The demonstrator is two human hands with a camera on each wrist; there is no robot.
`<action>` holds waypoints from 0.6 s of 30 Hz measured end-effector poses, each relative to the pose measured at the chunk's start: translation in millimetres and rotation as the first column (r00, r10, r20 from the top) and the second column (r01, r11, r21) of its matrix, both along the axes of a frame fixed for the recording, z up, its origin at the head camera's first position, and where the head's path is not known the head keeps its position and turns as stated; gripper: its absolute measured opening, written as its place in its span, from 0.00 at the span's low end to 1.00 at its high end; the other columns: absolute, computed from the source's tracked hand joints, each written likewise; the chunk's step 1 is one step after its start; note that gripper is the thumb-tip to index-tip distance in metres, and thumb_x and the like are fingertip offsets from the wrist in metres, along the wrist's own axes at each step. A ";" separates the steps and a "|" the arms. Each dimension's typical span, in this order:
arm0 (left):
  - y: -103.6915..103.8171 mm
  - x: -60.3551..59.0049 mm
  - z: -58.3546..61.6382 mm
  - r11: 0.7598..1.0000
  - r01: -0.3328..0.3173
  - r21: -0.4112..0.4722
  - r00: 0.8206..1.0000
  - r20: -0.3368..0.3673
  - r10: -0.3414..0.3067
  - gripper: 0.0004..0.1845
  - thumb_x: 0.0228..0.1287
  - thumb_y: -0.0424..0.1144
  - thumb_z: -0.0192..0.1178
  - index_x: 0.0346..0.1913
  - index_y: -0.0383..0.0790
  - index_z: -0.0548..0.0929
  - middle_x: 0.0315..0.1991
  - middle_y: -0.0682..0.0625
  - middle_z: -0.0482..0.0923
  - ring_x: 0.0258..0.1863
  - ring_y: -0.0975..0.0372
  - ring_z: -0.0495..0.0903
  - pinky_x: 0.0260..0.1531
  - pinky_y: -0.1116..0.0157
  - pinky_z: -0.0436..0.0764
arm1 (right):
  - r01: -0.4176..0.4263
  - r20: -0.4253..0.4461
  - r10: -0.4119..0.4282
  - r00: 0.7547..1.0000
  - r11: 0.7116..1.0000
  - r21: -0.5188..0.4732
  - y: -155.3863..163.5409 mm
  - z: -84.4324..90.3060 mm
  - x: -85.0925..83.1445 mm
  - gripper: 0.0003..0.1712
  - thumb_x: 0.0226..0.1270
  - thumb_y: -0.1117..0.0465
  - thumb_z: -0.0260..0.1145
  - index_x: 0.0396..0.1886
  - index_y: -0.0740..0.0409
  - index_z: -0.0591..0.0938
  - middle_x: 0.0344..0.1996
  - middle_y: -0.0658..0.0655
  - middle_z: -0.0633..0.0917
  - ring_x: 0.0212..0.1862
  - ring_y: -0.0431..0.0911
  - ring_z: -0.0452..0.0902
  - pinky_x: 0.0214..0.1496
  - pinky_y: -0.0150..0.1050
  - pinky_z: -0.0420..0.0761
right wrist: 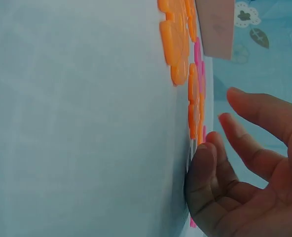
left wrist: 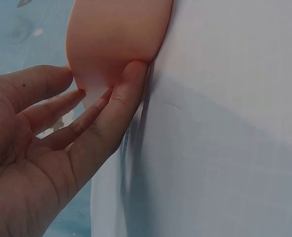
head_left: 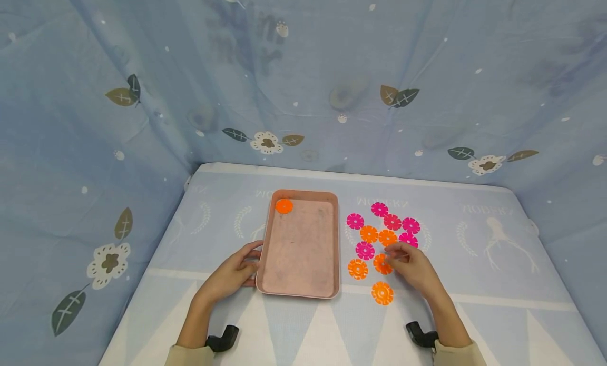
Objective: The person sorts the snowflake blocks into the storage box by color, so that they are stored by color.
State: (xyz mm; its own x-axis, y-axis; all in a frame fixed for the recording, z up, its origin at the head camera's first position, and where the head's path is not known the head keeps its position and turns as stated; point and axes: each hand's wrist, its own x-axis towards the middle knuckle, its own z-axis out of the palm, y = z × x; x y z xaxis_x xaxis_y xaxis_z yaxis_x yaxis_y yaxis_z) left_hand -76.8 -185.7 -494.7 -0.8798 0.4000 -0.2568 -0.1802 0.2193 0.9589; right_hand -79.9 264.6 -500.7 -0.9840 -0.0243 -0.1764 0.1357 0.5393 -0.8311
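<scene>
Left hand (head_left: pixel 232 274) steadies tray (head_left: pixel 300 287); right hand (head_left: pixel 411 266) touches discs (head_left: pixel 382 264).

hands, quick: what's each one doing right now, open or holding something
Left hand: open, straight fingers resting against the pink tray at its near left corner.
Right hand: open, holding nothing, fingertips down at the orange discs on the table.

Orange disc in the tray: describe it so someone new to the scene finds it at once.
Start at the pink tray in the middle of the table, whose near left corner the left hand touches. Look to its far left corner: the orange disc lies there alone. Every other disc, orange or pink, lies on the cloth right of the tray.
</scene>
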 end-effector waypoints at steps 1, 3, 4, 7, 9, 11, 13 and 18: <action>0.1 -0.1 0.1 1.000 -0.001 -0.002 1.000 0.001 0.001 0.29 0.76 0.28 0.49 0.77 0.39 0.59 0.67 0.31 0.65 0.56 0.45 0.79 0.43 0.55 0.85 | -0.015 0.007 0.015 1.000 1.000 0.011 0.4 -0.1 -0.2 0.15 0.65 0.63 0.72 0.49 0.63 0.83 0.39 0.57 0.82 0.35 0.49 0.75 0.35 0.34 0.78; 0.2 -0.2 0.2 1.000 0.001 -0.005 1.000 -0.001 -0.001 0.29 0.76 0.28 0.49 0.77 0.39 0.59 0.67 0.31 0.65 0.55 0.45 0.79 0.43 0.55 0.85 | -0.042 0.023 0.041 0.999 0.998 0.038 0.7 0.1 -0.3 0.17 0.63 0.62 0.73 0.50 0.62 0.83 0.40 0.58 0.81 0.34 0.49 0.74 0.34 0.36 0.77; 0.2 -0.4 0.3 1.000 0.003 -0.004 1.000 -0.002 -0.003 0.29 0.76 0.28 0.49 0.77 0.39 0.59 0.67 0.31 0.65 0.55 0.45 0.79 0.43 0.55 0.86 | -0.054 0.032 0.052 0.998 0.997 0.051 0.6 -0.2 -0.6 0.17 0.63 0.62 0.74 0.50 0.61 0.83 0.40 0.58 0.81 0.33 0.49 0.73 0.33 0.36 0.76; 0.4 -0.7 0.3 1.000 0.010 -0.006 1.000 -0.005 -0.010 0.29 0.77 0.27 0.49 0.77 0.39 0.58 0.66 0.30 0.65 0.54 0.45 0.80 0.42 0.55 0.86 | -0.091 0.034 0.088 0.996 0.992 0.090 0.1 -1.3 -2.1 0.19 0.60 0.62 0.75 0.50 0.61 0.82 0.40 0.58 0.80 0.31 0.49 0.71 0.32 0.37 0.75; 0.4 -1.0 0.1 1.000 0.013 -0.005 1.000 -0.007 -0.013 0.29 0.77 0.27 0.48 0.77 0.38 0.58 0.66 0.30 0.65 0.54 0.45 0.80 0.42 0.56 0.86 | -0.105 0.029 0.103 0.994 0.988 0.116 -0.6 -2.5 -3.5 0.20 0.58 0.63 0.76 0.50 0.62 0.82 0.38 0.57 0.79 0.30 0.48 0.70 0.31 0.37 0.74; 0.5 -1.1 -0.1 1.000 0.012 -0.006 1.000 -0.008 -0.012 0.29 0.77 0.27 0.48 0.77 0.38 0.58 0.66 0.30 0.66 0.54 0.45 0.80 0.42 0.56 0.86 | -0.116 0.021 0.115 0.993 0.984 0.131 -1.3 -3.3 -4.8 0.20 0.57 0.64 0.77 0.49 0.63 0.82 0.36 0.57 0.78 0.29 0.48 0.69 0.30 0.36 0.74; 0.6 -0.9 -0.1 1.000 0.009 -0.007 1.000 -0.008 -0.009 0.29 0.76 0.27 0.49 0.77 0.38 0.58 0.66 0.30 0.66 0.53 0.45 0.80 0.41 0.56 0.86 | -0.130 0.016 0.129 0.991 0.981 0.143 -1.7 -3.5 -5.7 0.21 0.56 0.64 0.77 0.48 0.65 0.82 0.35 0.57 0.76 0.29 0.48 0.68 0.29 0.35 0.73; 1.0 -0.4 -0.2 1.000 0.008 -0.008 1.000 -0.001 -0.008 0.29 0.76 0.26 0.48 0.77 0.38 0.58 0.66 0.30 0.66 0.54 0.45 0.80 0.42 0.55 0.86 | -0.140 0.023 0.138 0.990 0.976 0.165 -2.1 -3.9 -7.9 0.21 0.55 0.64 0.78 0.47 0.65 0.81 0.33 0.56 0.74 0.28 0.47 0.67 0.28 0.35 0.72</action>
State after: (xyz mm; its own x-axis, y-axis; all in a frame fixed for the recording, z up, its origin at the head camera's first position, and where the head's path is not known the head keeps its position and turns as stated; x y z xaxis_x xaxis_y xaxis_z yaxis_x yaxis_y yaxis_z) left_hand -77.2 -184.7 -494.9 -0.8769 0.4050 -0.2591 -0.1774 0.2283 0.9573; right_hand -87.9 262.5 -504.7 -0.9709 -0.1301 -0.2009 0.0589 0.6839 -0.7272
